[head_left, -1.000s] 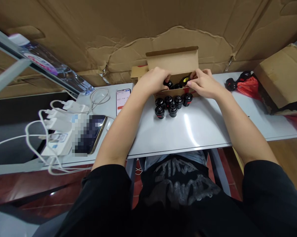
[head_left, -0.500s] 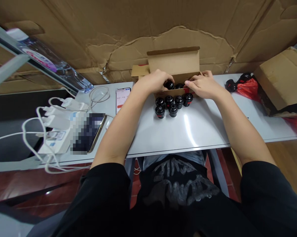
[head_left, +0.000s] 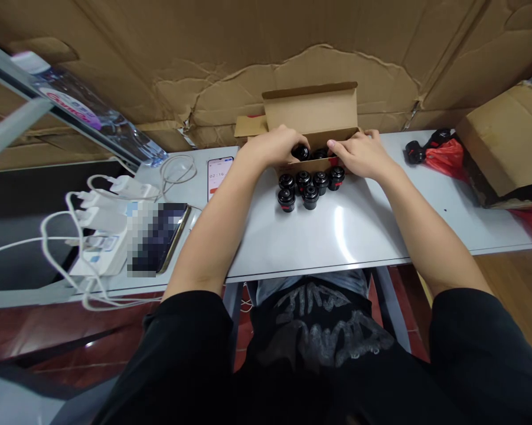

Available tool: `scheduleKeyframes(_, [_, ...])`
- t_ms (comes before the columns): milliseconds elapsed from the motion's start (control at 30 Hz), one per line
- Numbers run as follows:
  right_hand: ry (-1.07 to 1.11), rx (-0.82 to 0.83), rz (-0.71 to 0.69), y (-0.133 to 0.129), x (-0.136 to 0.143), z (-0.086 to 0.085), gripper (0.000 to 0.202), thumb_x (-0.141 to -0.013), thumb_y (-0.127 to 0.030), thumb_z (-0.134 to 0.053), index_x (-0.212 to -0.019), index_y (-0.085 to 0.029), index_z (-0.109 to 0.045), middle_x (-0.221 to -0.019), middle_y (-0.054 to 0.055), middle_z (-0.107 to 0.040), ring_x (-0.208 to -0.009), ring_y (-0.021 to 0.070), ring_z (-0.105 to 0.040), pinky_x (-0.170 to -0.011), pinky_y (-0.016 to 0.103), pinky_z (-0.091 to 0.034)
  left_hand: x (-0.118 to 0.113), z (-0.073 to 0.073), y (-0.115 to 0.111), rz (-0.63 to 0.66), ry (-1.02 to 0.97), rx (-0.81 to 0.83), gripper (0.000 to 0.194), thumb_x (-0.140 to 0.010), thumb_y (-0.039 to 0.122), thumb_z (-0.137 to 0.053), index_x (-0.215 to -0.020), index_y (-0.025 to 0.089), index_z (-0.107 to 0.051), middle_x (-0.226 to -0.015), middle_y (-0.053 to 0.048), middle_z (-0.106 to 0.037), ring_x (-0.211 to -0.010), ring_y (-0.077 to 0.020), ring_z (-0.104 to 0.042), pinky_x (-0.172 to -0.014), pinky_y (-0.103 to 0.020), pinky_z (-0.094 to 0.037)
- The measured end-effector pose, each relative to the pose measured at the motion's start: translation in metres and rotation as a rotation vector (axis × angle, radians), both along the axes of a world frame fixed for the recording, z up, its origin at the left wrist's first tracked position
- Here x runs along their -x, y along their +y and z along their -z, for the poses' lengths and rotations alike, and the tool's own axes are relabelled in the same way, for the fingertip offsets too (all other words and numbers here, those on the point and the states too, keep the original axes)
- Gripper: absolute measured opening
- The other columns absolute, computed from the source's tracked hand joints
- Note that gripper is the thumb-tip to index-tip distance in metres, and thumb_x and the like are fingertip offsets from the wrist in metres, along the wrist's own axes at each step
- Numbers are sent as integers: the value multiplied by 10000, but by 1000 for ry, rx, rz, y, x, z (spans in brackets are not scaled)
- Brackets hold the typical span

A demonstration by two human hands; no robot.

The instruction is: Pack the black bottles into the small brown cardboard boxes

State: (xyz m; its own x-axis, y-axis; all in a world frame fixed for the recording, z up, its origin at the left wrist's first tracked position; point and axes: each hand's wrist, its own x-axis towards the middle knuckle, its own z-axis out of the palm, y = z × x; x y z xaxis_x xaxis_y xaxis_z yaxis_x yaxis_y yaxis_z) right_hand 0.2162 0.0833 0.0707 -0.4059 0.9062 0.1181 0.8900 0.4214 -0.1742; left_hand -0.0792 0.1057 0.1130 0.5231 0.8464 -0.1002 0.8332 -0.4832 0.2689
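An open cardboard box (head_left: 312,109) stands on the white table, its lid raised at the back. Inside its left part, the fingers of my left hand (head_left: 283,144) curl around a small black pot-shaped piece (head_left: 301,152) with a glossy round top. My right hand (head_left: 363,154) grips the box's right end, thumb over the front wall and fingers toward the back corner. Another black piece (head_left: 320,153) shows in the box between my hands. Several similar pieces (head_left: 310,197) with red marks stand upright in front of the box. My hands hide part of the interior.
A phone with a timer (head_left: 218,171) lies left of the box, partly behind my left arm. Farther left are a dark phone (head_left: 162,239), a power strip (head_left: 100,260) with white cables and a water bottle (head_left: 92,112). At right, black pieces (head_left: 415,152) lie near an open carton (head_left: 509,141).
My left hand and the black piece have shifted very slightly left within the box. My right thumb has moved a little left; the pieces in front stay put.
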Motion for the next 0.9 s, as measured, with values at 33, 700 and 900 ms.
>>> scheduleKeyframes(33, [19,4,-2,-2,-1,0,1086,-1316,-848,-26,-1337,-307,-967,-1232,193,-917,-1460,525,-777,-1277,805,-500,0,-2,0,1,3,8,486,-1029,492,-940,-1505,393,-950,-1374,-80,-943,-1314,-372,-851,-1146,-464,-687])
scheduleKeyframes(700, [87,-240,163,-34,-9,-34,1048,-967,-939,-822,-1903,-508,-635,-1583,158,-846,-1576,586,-573,-1171,739,-566,-47,-85,-105,265,-122,-144,445,-1136,229,-877,-1580,260,-892,-1505,-64,-945,-1431,-324,-892,-1251,-484,-688])
scheduleKeyframes(900, [354,-87,289,-44,-23,-52,1168,-788,-924,-896,-1862,-562,-617,-1282,16,-965,-1430,490,-658,-1121,658,-530,-99,-34,-133,538,154,-105,297,-1169,175,-811,-1445,126,-910,-1427,-163,-919,-1158,-328,-950,-971,-433,-731])
